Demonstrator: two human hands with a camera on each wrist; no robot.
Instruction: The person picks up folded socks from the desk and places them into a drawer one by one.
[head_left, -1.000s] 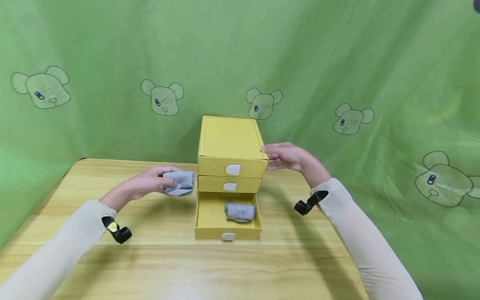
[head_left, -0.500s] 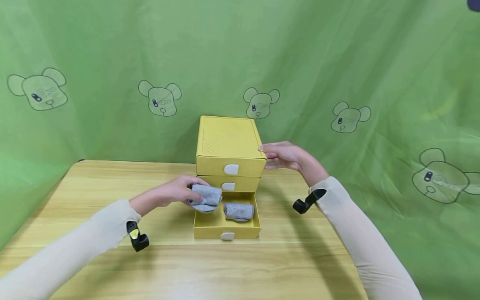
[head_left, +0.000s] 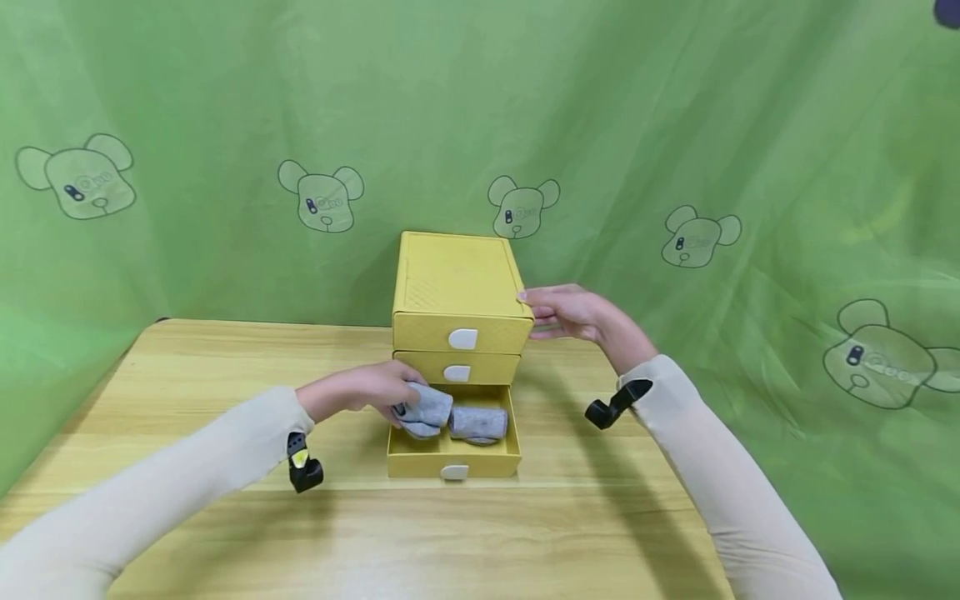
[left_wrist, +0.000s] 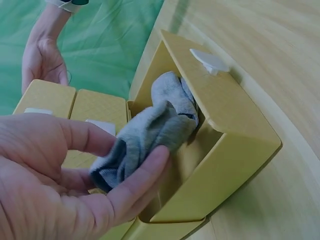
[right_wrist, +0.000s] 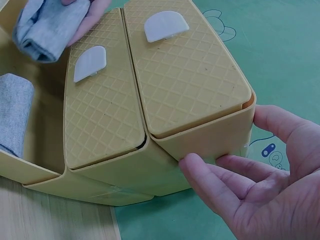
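Note:
My left hand (head_left: 380,389) pinches a rolled grey sock (left_wrist: 145,137) between thumb and fingers, low over the left part of the pulled-out bottom drawer (head_left: 453,462). A second rolled grey sock (head_left: 480,423) lies in the right part of that drawer; in the head view the held sock comes right up to its left end. The drawer belongs to a yellow cabinet (head_left: 461,271). At the cabinet's upper right edge, my right hand (head_left: 573,312) rests its thumb near the top and its extended fingers (right_wrist: 207,185) against the side wall.
Two upper drawers with white tabs, the top one (head_left: 427,333) and the middle one (head_left: 420,364), are closed. The cabinet stands on a wooden table (head_left: 360,542). Behind it hangs a green cloth (head_left: 435,100) with bear-head outlines.
My left hand has carried its sock rightward from beside the cabinet to over the open drawer, then lower into it. The right hand keeps its place on the cabinet.

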